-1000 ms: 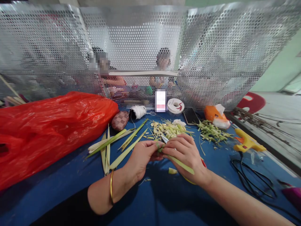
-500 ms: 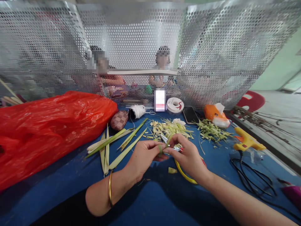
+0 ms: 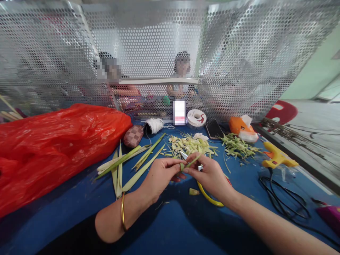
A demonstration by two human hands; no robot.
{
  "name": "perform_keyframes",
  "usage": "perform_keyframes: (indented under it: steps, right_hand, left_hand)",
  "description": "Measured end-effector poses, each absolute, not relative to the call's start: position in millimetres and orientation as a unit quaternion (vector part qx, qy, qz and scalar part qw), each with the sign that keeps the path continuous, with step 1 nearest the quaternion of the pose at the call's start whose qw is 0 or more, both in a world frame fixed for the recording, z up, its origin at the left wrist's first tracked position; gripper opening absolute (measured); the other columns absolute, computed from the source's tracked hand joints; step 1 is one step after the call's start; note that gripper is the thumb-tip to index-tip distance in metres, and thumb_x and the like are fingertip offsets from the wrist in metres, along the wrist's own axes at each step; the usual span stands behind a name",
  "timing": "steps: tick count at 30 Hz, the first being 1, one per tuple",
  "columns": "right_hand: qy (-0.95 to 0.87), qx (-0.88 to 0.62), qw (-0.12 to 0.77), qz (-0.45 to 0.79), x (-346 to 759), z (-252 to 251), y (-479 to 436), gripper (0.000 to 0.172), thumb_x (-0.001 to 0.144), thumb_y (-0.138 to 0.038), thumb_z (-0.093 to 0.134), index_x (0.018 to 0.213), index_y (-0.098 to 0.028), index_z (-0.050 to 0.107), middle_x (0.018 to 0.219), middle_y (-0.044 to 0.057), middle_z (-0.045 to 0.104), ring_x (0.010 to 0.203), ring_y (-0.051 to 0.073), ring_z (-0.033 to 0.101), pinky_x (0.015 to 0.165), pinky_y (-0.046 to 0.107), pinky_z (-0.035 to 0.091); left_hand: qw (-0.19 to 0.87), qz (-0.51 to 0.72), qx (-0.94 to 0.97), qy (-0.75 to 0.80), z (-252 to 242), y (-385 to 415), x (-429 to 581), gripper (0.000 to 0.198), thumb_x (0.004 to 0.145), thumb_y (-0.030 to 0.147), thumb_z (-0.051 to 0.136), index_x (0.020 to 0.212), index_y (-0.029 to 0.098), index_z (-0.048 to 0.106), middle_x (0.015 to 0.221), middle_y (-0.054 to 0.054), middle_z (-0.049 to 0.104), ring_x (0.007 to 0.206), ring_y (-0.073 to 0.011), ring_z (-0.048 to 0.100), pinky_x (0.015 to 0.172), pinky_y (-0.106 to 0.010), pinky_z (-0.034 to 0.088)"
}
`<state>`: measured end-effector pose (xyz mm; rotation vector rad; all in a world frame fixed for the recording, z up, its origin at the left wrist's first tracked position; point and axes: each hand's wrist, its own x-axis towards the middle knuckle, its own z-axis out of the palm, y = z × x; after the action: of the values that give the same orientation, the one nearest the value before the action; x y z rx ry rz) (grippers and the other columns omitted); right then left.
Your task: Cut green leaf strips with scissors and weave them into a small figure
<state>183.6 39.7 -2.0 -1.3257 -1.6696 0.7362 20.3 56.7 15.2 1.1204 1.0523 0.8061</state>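
Note:
A narrow green leaf strip (image 3: 193,161) runs between my two hands above the middle of the blue table. My left hand (image 3: 162,177) pinches its folded or coiled end between thumb and fingers. My right hand (image 3: 208,173) grips the strip close by, and the free tip points up to the right. Beneath my right hand lie scissors with a yellow handle (image 3: 208,199), their blades partly covered by my fingers. Long pale-green leaves (image 3: 143,176) rest to the left of my hands. Just beyond my fingers spreads a pile of leaf trimmings (image 3: 186,145).
A red plastic bag (image 3: 61,141) fills the left side. Along the back are a checkered pouch (image 3: 133,136), white thread (image 3: 154,125), a ribbon roll (image 3: 196,118), a phone (image 3: 214,129) and tissues (image 3: 243,128). A yellow glue gun (image 3: 278,156) with black cord lies right. People sit behind the perforated metal screen (image 3: 154,42).
The strip's free end, upright before, now slants to the right. My right hand has turned slightly, while my left keeps its pinch. The view has shifted a little.

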Motion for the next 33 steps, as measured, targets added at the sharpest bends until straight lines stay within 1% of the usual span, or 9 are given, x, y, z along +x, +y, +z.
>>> perform_keyframes:
  steps: [4, 7, 10, 13, 17, 20, 24, 29, 33]
  right_hand:
    - [-0.646, -0.532, 0.449, 0.315, 182.2, -4.8, 40.2, 0.008, 0.077, -0.025, 0.068, 0.076, -0.019, 0.062, 0.062, -0.003, 0.058, 0.056, 0.013, 0.053, 0.053, 0.025, 0.042]
    - [-0.635, -0.537, 0.452, 0.322, 183.1, -5.3, 41.7, 0.014, 0.077, -0.029, 0.068, 0.072, -0.019, 0.06, 0.059, -0.004, 0.055, 0.054, 0.012, 0.05, 0.05, 0.024, 0.039]
    - [-0.63, -0.534, 0.463, 0.322, 185.4, -6.3, 44.2, 0.012, 0.077, -0.029, 0.068, 0.074, -0.019, 0.061, 0.058, -0.004, 0.055, 0.053, 0.012, 0.049, 0.049, 0.024, 0.038]
    - [-0.621, -0.536, 0.465, 0.333, 186.3, -8.7, 45.8, 0.012, 0.076, -0.029, 0.068, 0.076, -0.019, 0.061, 0.057, -0.004, 0.054, 0.053, 0.012, 0.049, 0.048, 0.024, 0.038]
    - [-0.604, -0.544, 0.456, 0.363, 183.4, -10.3, 45.0, 0.017, 0.074, -0.034, 0.069, 0.076, -0.019, 0.062, 0.06, -0.003, 0.058, 0.055, 0.013, 0.052, 0.051, 0.025, 0.041]
    - [-0.593, -0.535, 0.456, 0.393, 181.2, -8.1, 44.3, 0.016, 0.074, -0.033, 0.068, 0.074, -0.019, 0.062, 0.062, -0.002, 0.06, 0.057, 0.013, 0.054, 0.054, 0.026, 0.043]
    - [-0.572, -0.509, 0.474, 0.435, 181.5, -5.4, 45.6, 0.018, 0.069, -0.033, 0.07, 0.073, -0.017, 0.062, 0.071, 0.0, 0.063, 0.06, 0.013, 0.057, 0.056, 0.027, 0.045]
    - [-0.553, -0.506, 0.459, 0.477, 183.9, -3.1, 47.4, 0.023, 0.068, -0.034, 0.072, 0.079, -0.017, 0.062, 0.064, -0.002, 0.062, 0.057, 0.012, 0.056, 0.054, 0.026, 0.044]
    - [-0.553, -0.497, 0.444, 0.5, 189.2, 6.2, 47.9, 0.019, 0.071, -0.034, 0.07, 0.077, -0.018, 0.06, 0.06, -0.004, 0.059, 0.053, 0.011, 0.052, 0.049, 0.023, 0.04]
  left_hand:
    - [0.662, 0.356, 0.472, 0.46, 14.7, 56.6, 20.1, 0.011, 0.078, 0.021, 0.067, 0.085, 0.016, 0.074, 0.069, -0.003, 0.071, 0.058, -0.0131, 0.065, 0.054, -0.023, 0.048]
    - [0.689, 0.345, 0.461, 0.44, 16.5, 57.6, 18.9, 0.014, 0.079, 0.024, 0.066, 0.087, 0.015, 0.074, 0.073, -0.005, 0.072, 0.062, -0.0145, 0.066, 0.059, -0.025, 0.05]
    - [0.715, 0.338, 0.458, 0.406, 19.1, 57.7, 18.1, 0.023, 0.077, 0.018, 0.059, 0.093, 0.015, 0.075, 0.081, -0.007, 0.074, 0.071, -0.0163, 0.068, 0.069, -0.028, 0.052]
    - [0.706, 0.333, 0.483, 0.397, 19.6, 55.8, 19.3, 0.031, 0.071, 0.012, 0.061, 0.097, 0.017, 0.075, 0.09, -0.006, 0.074, 0.076, -0.0163, 0.067, 0.071, -0.027, 0.051]
    - [0.663, 0.352, 0.501, 0.431, 15.8, 53.4, 21.5, 0.026, 0.07, 0.016, 0.071, 0.095, 0.018, 0.075, 0.083, -0.004, 0.073, 0.069, -0.0131, 0.063, 0.067, -0.025, 0.049]
    - [0.649, 0.351, 0.515, 0.438, 13.5, 53.9, 21.4, 0.025, 0.072, 0.019, 0.071, 0.096, 0.017, 0.074, 0.078, -0.003, 0.071, 0.064, -0.0121, 0.061, 0.062, -0.023, 0.048]
    - [0.642, 0.347, 0.529, 0.434, 13.1, 55.0, 20.4, 0.024, 0.072, 0.019, 0.07, 0.096, 0.017, 0.074, 0.078, -0.003, 0.071, 0.062, -0.012, 0.06, 0.059, -0.023, 0.048]
    - [0.644, 0.345, 0.531, 0.429, 13.6, 55.4, 20.0, 0.022, 0.071, 0.021, 0.071, 0.092, 0.016, 0.074, 0.077, -0.003, 0.069, 0.06, -0.0119, 0.06, 0.056, -0.023, 0.047]
    - [0.649, 0.359, 0.506, 0.44, 15.5, 58.1, 18.2, 0.021, 0.07, 0.02, 0.072, 0.091, 0.016, 0.075, 0.07, -0.002, 0.066, 0.059, -0.0118, 0.058, 0.054, -0.022, 0.046]
